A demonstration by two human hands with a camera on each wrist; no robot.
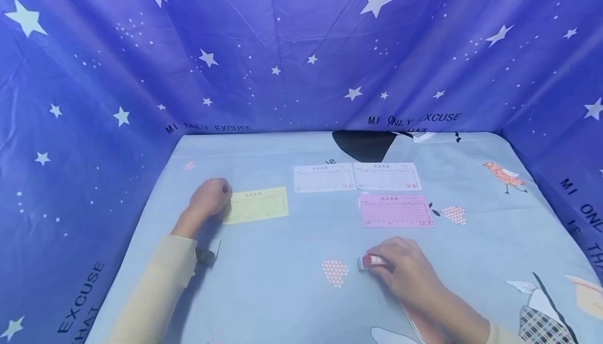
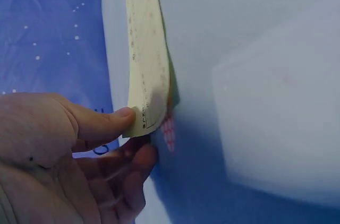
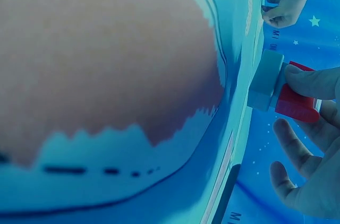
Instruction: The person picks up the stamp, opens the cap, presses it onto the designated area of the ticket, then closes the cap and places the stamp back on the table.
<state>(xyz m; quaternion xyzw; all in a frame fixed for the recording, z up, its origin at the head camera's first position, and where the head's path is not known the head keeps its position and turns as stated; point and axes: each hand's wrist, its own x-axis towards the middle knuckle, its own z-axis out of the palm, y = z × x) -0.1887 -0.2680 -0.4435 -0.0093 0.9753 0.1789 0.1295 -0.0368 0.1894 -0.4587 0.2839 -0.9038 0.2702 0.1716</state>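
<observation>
A yellow printed form slip [image 1: 259, 204] lies at left centre of the table. My left hand [image 1: 210, 197] is at its left end; in the left wrist view the thumb and a finger of that hand [image 2: 79, 155] pinch the end of the slip [image 2: 146, 49], which curls upward. My right hand [image 1: 409, 270] holds a red rubber stamp [image 1: 374, 261] with a greyish base, above the front right of the table. In the right wrist view, thumb and fingers grip the stamp's red body [image 3: 297, 96]; the other fingers are loosely bent. Whether the base touches the cloth cannot be told.
Two white form slips [image 1: 323, 178] lie side by side at the back, with a pink slip [image 1: 398, 210] in front of the right one. These slips bear red boxed marks at lower right. A patterned light-blue cloth [image 1: 282, 281] covers the table; blue starry curtains [image 1: 282, 45] surround it.
</observation>
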